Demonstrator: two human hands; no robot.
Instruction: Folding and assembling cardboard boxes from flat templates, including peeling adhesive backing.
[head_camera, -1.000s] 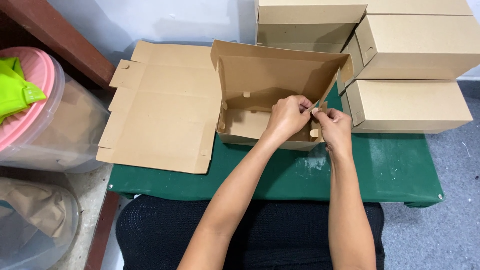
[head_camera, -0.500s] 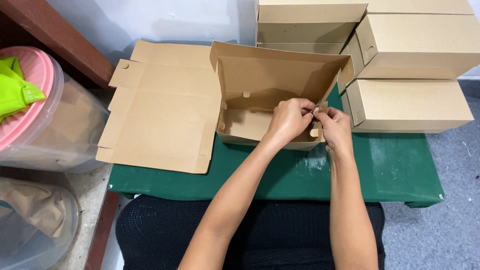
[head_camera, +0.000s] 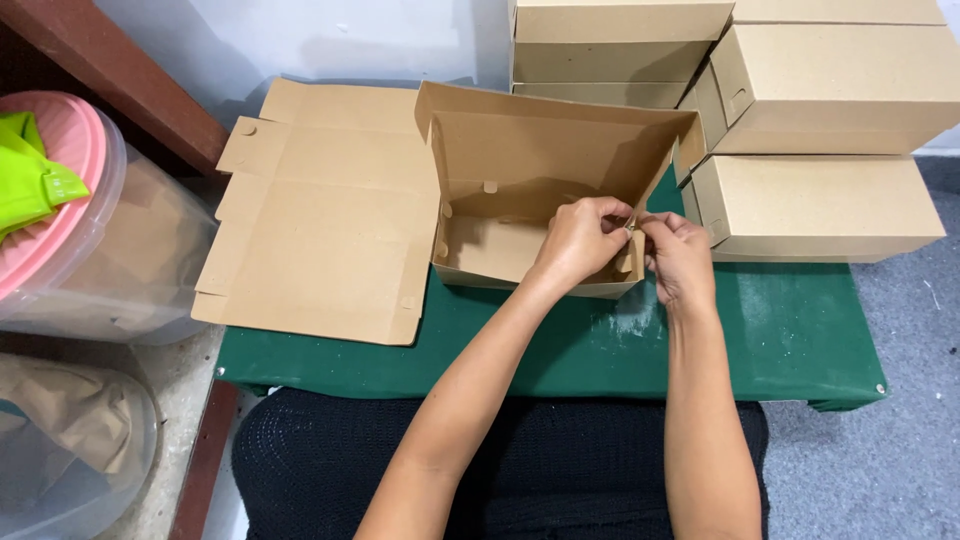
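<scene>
Left hand (head_camera: 578, 240) and right hand (head_camera: 678, 255) are meeting, both pinching the near right corner of the open box (head_camera: 520, 190) on the green table (head_camera: 790, 330).

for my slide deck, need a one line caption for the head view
Both hands, left hand and right hand, pinch the near right corner of a half-folded cardboard box on a green table.

I see my left hand (head_camera: 578, 240) and right hand (head_camera: 678, 258) pinching the front right corner of a half-folded cardboard box (head_camera: 520, 190), on a green table (head_camera: 790, 330); flat cardboard sheet (head_camera: 320, 240) beside it, closed boxes (head_camera: 820, 130) stacked behind
</scene>
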